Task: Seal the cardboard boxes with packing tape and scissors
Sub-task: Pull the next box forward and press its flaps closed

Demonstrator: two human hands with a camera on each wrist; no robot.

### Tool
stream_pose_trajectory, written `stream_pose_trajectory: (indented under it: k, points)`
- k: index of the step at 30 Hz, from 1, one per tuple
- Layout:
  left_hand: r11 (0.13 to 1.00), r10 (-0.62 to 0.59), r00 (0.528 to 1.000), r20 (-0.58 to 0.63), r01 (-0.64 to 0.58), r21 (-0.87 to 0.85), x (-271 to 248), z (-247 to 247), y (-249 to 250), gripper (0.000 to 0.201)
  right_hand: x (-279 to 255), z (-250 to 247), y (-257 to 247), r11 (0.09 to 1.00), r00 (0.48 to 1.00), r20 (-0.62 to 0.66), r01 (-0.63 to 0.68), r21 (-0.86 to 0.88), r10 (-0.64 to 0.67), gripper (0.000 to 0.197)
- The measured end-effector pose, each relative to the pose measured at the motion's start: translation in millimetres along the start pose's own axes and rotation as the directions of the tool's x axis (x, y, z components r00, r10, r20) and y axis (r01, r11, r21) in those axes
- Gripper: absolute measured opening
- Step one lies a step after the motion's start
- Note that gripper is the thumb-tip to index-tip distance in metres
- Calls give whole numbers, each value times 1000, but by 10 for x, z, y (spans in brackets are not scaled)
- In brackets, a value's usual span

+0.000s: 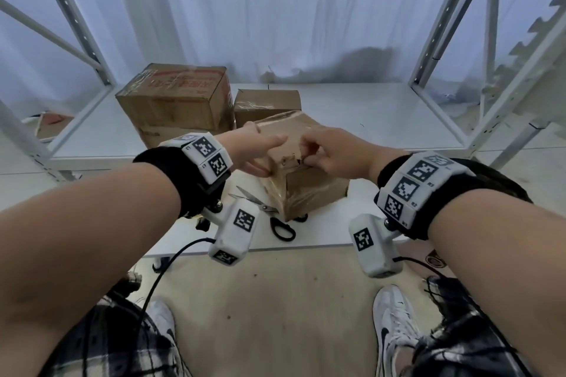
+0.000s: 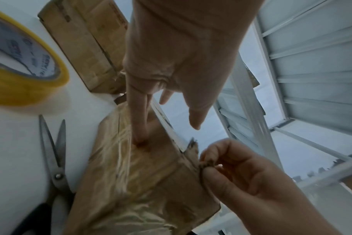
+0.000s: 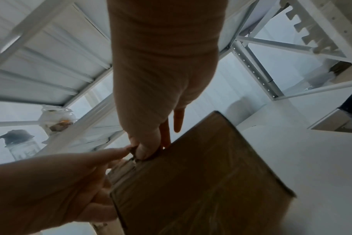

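A small worn cardboard box (image 1: 306, 190) wrapped in old clear tape sits tilted on the white table. My left hand (image 1: 254, 150) steadies its left corner, with one straight finger pressed into the side face (image 2: 139, 136) and the index finger stretched over the top. My right hand (image 1: 318, 151) pinches a torn bit of the box's top edge (image 2: 208, 163) between thumb and forefinger. Black-handled scissors (image 1: 277, 217) lie open on the table, partly under the box. A yellow packing tape roll (image 2: 20, 76) lies left of the scissors (image 2: 54, 155), seen only in the left wrist view.
A large taped box (image 1: 174, 98) and a smaller box (image 1: 266, 102) stand behind the small one on the white shelf (image 1: 382, 113). White rack uprights (image 1: 435, 40) frame both sides. The table's front edge (image 1: 291, 246) is near my knees.
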State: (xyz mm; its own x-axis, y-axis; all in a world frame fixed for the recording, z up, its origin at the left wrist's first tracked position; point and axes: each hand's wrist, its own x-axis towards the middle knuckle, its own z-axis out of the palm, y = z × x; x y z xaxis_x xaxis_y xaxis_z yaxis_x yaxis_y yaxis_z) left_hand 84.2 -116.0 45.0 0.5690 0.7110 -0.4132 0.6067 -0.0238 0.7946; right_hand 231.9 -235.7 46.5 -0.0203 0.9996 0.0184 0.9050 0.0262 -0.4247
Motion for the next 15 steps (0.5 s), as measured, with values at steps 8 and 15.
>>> stream_pose_trajectory:
  k: [8, 15]
  points:
    - [964, 252, 944, 213, -264, 32, -69, 179, 42, 25, -133, 113, 126, 984, 981, -84, -179, -26, 176, 10]
    - [871, 311, 935, 171, -353, 342, 79, 356, -7, 11, -130, 230, 266, 924, 917, -147, -347, 162, 370, 8]
